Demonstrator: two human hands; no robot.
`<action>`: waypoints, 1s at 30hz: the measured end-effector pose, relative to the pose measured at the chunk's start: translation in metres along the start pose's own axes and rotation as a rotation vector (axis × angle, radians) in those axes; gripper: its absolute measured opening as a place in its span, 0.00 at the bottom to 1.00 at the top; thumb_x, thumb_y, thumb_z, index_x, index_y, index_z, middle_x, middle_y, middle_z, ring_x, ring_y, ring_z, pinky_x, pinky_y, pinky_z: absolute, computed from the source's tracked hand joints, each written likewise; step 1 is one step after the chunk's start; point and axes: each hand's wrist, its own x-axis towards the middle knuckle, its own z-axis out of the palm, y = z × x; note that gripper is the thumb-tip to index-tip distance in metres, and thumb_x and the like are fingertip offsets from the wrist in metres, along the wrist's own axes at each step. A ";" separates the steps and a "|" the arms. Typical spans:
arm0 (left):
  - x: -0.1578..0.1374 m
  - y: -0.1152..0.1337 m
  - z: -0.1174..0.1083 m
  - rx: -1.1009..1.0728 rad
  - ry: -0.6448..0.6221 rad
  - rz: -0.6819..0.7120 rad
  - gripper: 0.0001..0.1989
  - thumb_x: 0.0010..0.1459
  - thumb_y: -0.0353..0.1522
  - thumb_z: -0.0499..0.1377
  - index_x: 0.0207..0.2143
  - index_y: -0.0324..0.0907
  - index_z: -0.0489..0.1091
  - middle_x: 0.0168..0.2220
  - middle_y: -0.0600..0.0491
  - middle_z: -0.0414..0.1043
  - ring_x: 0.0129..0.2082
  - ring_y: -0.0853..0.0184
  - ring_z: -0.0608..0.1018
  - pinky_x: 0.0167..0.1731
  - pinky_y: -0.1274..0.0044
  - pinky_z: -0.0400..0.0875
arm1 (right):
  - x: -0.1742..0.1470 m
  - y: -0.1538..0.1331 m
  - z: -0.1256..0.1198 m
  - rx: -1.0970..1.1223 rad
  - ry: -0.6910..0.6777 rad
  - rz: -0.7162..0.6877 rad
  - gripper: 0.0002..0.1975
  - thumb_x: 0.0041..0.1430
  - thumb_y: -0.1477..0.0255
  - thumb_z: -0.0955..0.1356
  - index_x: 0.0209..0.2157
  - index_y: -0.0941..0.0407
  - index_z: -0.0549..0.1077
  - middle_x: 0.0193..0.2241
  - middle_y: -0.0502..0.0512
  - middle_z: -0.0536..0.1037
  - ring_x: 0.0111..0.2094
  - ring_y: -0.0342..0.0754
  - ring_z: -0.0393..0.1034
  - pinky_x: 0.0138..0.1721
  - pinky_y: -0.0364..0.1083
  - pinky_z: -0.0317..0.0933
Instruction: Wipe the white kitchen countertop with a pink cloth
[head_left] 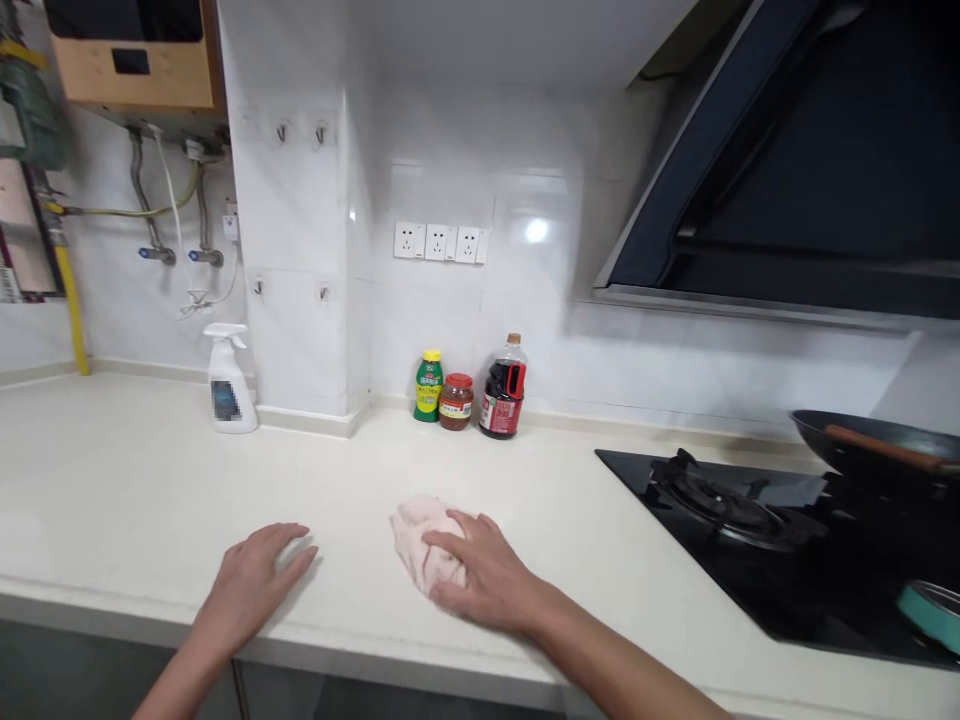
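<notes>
We are pressing the right hand [491, 580], fingers spread flat, onto a bunched pink cloth [424, 540] on the white countertop [135, 480], cloth at its 10 o'clock. Left hand [251, 580] is resting open, palm down, at 9 o'clock, likely bracing us.

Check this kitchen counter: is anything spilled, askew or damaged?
Nothing stands out. The right hand presses a pink cloth on the counter; the left hand lies flat. The bottles stand upright.
</notes>
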 end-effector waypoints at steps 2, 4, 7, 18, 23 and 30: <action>0.000 0.002 -0.001 0.022 -0.003 0.004 0.25 0.59 0.51 0.52 0.48 0.47 0.77 0.54 0.49 0.76 0.57 0.53 0.74 0.57 0.63 0.66 | -0.025 0.022 -0.006 -0.046 0.048 0.096 0.33 0.61 0.53 0.66 0.66 0.40 0.58 0.67 0.55 0.58 0.69 0.57 0.46 0.67 0.64 0.35; -0.001 0.004 -0.002 0.045 -0.023 -0.002 0.25 0.59 0.50 0.52 0.49 0.47 0.77 0.55 0.49 0.76 0.58 0.53 0.74 0.58 0.62 0.65 | -0.049 0.059 -0.017 -0.106 0.106 0.253 0.33 0.64 0.55 0.63 0.68 0.44 0.55 0.67 0.57 0.60 0.69 0.59 0.46 0.66 0.66 0.35; -0.001 0.008 -0.005 0.064 -0.057 0.002 0.25 0.60 0.49 0.51 0.50 0.46 0.76 0.56 0.48 0.75 0.58 0.53 0.74 0.58 0.62 0.64 | -0.091 0.118 -0.037 -0.163 0.185 0.489 0.37 0.64 0.56 0.59 0.69 0.59 0.50 0.64 0.68 0.62 0.67 0.66 0.49 0.64 0.71 0.38; -0.003 0.019 -0.005 0.136 -0.074 0.030 0.25 0.61 0.48 0.50 0.52 0.45 0.74 0.58 0.45 0.73 0.60 0.52 0.71 0.58 0.59 0.61 | -0.150 0.095 -0.030 -0.146 0.271 0.450 0.24 0.62 0.55 0.61 0.51 0.56 0.73 0.52 0.62 0.73 0.56 0.58 0.64 0.57 0.54 0.58; 0.001 0.014 0.003 0.163 -0.040 0.077 0.23 0.60 0.46 0.53 0.51 0.47 0.76 0.58 0.45 0.72 0.60 0.51 0.71 0.57 0.60 0.63 | -0.092 -0.013 0.005 0.044 0.282 0.208 0.21 0.58 0.57 0.69 0.51 0.50 0.74 0.58 0.58 0.69 0.60 0.59 0.59 0.59 0.55 0.55; 0.008 0.061 0.018 -0.114 -0.020 0.223 0.25 0.62 0.48 0.51 0.51 0.44 0.75 0.59 0.45 0.71 0.60 0.57 0.72 0.61 0.64 0.64 | -0.031 -0.111 0.040 0.133 0.306 -0.091 0.26 0.51 0.55 0.75 0.51 0.45 0.72 0.60 0.57 0.65 0.56 0.61 0.62 0.57 0.60 0.56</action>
